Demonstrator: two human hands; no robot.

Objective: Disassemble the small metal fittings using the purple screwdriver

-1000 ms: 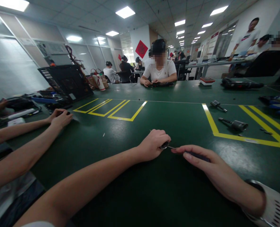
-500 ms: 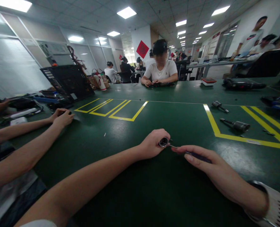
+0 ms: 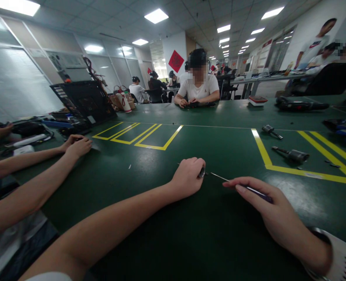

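My left hand (image 3: 188,175) is closed around a hollow cylindrical metal part (image 3: 202,172). Its round open end faces right, and my fingers hide most of its body. In my right hand (image 3: 259,195) is a thin screwdriver (image 3: 256,192) with a dark purplish handle, held between thumb and fingers. The bare shaft points left, and its tip is a short way right of the metal part, not touching it. A tiny dark piece (image 3: 207,173) shows between the tip and the cylinder; whether it lies on the table I cannot tell.
Two motor-like metal parts with shafts, a nearer one (image 3: 297,156) and a farther one (image 3: 268,130), lie by yellow tape (image 3: 310,175) at right. Small dark bits are beside them. A co-worker's hands (image 3: 77,146) are at left. Another person (image 3: 200,88) sits opposite.
The screwdriver's tip has come out of the cylinder's open end as my right hand drew back to the right. My left hand has turned the cylinder, so its opening shows less.
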